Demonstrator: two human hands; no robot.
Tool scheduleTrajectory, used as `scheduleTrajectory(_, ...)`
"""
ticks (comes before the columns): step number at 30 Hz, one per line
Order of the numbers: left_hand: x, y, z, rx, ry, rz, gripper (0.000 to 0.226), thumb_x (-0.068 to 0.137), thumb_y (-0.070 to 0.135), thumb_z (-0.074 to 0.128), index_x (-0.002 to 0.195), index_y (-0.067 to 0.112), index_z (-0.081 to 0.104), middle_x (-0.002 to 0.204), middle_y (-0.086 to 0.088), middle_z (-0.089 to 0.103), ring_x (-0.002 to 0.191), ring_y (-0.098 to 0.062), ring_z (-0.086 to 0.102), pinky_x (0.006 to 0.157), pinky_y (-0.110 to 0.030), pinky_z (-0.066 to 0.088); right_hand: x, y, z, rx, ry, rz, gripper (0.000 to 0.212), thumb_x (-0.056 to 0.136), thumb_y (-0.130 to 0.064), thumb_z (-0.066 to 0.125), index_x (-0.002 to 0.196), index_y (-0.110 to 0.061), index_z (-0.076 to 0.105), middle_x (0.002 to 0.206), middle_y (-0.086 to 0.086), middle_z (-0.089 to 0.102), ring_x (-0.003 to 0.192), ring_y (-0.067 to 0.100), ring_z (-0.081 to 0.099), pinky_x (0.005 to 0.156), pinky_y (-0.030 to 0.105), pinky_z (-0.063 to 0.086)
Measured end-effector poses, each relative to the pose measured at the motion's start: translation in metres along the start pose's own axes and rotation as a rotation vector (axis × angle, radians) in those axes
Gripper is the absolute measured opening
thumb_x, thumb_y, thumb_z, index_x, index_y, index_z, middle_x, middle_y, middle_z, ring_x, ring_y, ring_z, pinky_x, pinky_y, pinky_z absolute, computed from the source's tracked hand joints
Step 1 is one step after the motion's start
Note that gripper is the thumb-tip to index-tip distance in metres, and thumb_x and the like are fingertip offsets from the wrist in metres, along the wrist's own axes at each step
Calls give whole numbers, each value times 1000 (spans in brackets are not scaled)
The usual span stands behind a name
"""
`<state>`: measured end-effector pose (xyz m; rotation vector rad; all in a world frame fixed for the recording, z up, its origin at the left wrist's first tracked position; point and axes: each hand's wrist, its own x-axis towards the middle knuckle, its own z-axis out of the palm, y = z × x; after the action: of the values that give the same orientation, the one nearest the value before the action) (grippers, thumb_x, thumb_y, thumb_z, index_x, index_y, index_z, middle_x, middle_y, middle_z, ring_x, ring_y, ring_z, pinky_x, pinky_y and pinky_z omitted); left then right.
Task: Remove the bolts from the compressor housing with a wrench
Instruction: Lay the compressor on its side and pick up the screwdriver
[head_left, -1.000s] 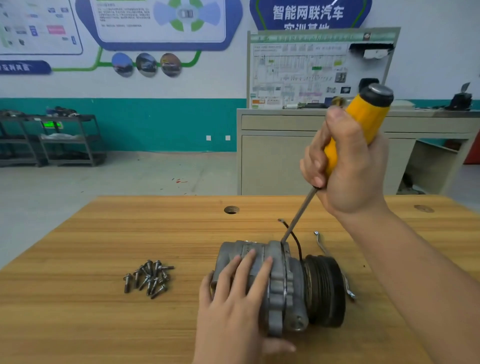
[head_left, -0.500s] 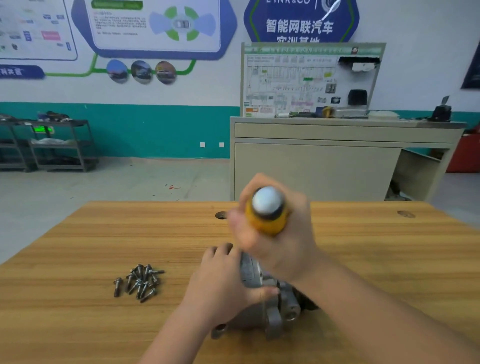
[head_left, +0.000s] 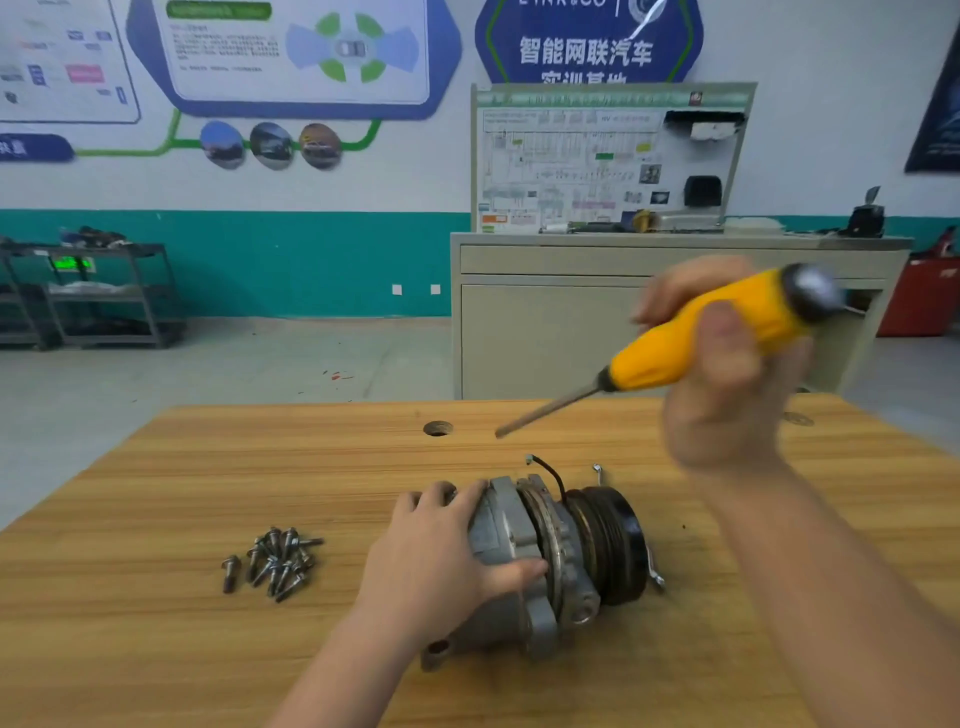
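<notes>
The grey compressor (head_left: 545, 561) lies on its side on the wooden table (head_left: 156, 649), its black pulley (head_left: 615, 540) facing right. My left hand (head_left: 441, 556) lies on the housing's left end, fingers over the top and thumb against the front. My right hand (head_left: 727, 374) grips a yellow-handled screwdriver (head_left: 691, 338) in the air above and right of the compressor, its shaft pointing down-left, clear of the housing. Several loose bolts (head_left: 275, 564) sit in a pile to the left. A thin metal wrench (head_left: 653, 569) lies behind the pulley, mostly hidden.
A round hole (head_left: 438, 428) is in the table behind the compressor. Beyond the table stand a beige cabinet (head_left: 545, 332) with a display board and a metal rack (head_left: 93, 296) at the far left.
My right hand has lifted the screwdriver off the compressor and swung it up and to the right. My left hand stays on the housing.
</notes>
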<state>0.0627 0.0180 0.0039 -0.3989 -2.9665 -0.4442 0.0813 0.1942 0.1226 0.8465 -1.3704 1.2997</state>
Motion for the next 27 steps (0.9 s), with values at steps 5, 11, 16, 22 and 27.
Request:
scheduleTrajectory(5,9,1,1,40,47,52,113,50,99,27,147,40,21,144,13,36,127,-16,33,99,-37,42,-42,41,-89,-465,-20,203,33,82,-48,67,101,-22,63,96,-15,55,84,15,56,72,31,50)
scheduleTrajectory(11,-13,0,13,-537,480,-85,89,78,82,33,148,27,24,149,5,34,136,-11,30,109,-34,29,-127,86,-130,-916,-526,861,44,78,4,71,114,-18,63,144,10,34,129,31,41,104,36,37)
scheduleTrajectory(16,-55,22,48,-799,1025,-467,72,71,60,45,108,-1,54,100,-15,49,95,-29,50,89,-44,41,-147,101,-148,-899,-711,928,46,81,10,59,110,-26,59,143,3,33,130,25,40,103,27,33)
scheduleTrajectory(22,-76,75,54,-1544,302,-1000,44,73,31,79,80,-4,55,66,-19,57,58,-28,59,54,-35,44,-144,109,-171,-897,-994,908,58,82,10,52,121,-34,55,152,-9,26,135,17,36,110,30,32)
scheduleTrajectory(27,-39,94,33,-1980,-90,-1239,64,55,40,80,85,-5,45,88,-21,52,77,-37,57,63,-44,51,-118,114,-152,-919,-786,826,46,93,-2,48,124,-36,55,126,-12,54,114,7,49,96,26,42)
